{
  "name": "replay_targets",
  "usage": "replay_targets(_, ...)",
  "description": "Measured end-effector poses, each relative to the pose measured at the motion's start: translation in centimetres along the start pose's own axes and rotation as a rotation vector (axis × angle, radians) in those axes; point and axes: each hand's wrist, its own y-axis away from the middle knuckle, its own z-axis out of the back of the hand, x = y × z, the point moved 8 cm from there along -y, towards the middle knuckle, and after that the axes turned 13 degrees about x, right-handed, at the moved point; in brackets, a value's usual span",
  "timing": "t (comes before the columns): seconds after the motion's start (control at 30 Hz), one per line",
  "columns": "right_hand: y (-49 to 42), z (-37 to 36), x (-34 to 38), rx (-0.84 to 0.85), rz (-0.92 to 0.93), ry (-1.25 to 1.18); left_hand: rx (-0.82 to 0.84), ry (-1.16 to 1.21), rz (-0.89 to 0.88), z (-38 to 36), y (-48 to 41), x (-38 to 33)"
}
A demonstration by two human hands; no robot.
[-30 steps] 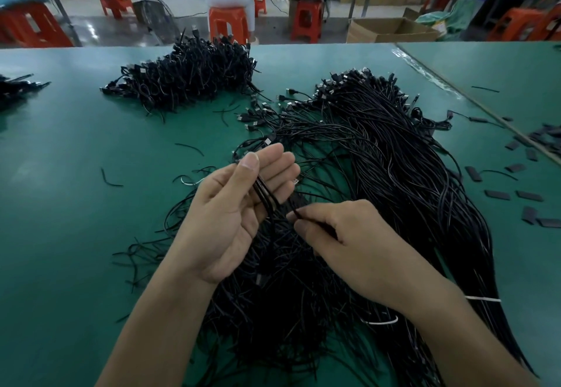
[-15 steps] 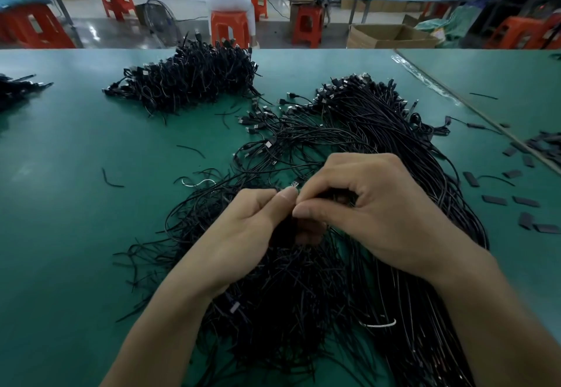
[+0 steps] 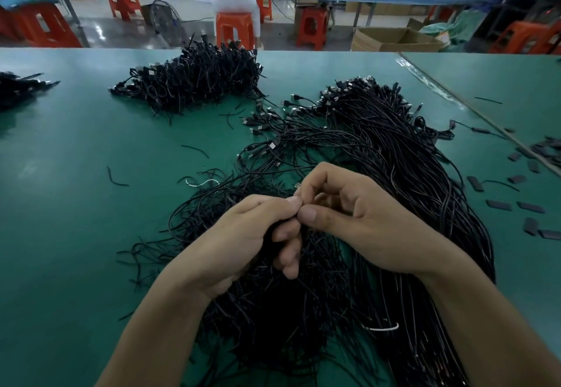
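A big heap of thin black cables with plug ends sprawls over the middle and right of the green table. Above its near part, my left hand grips a bunch of black cables, fingers curled round them. My right hand meets it fingertip to fingertip and pinches a cable end between thumb and forefinger; a small metal tip shows just above the fingers. What lies inside the pinch is mostly hidden.
A second pile of black cables lies at the back left, a third at the far left edge. Small black sleeves are scattered on the right. A white tie lies near my right forearm. Beyond the table a person sits on an orange stool.
My left hand, open a second ago, has curled round the cable bunch. My right hand rose from the heap to meet it and now pinches at the fingertips.
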Motion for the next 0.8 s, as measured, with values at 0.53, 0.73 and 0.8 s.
replay_targets(0.53, -1.5, -0.3, 3.2, -0.254, 0.036, 0.355, -0.183, 0.265, -0.122, 1.1, -0.4, 0.1)
replay_targets(0.73, -1.2, 0.4, 2.9, -0.281, 0.034, 0.354, -0.324, -0.013, -0.037, 2.3, 0.1, 0.5)
replay_targets(0.8, -0.4, 1.1, 1.8, -0.298, -0.043, 0.312, -0.420, -0.144, -0.088, 3.2, 0.4, 0.0)
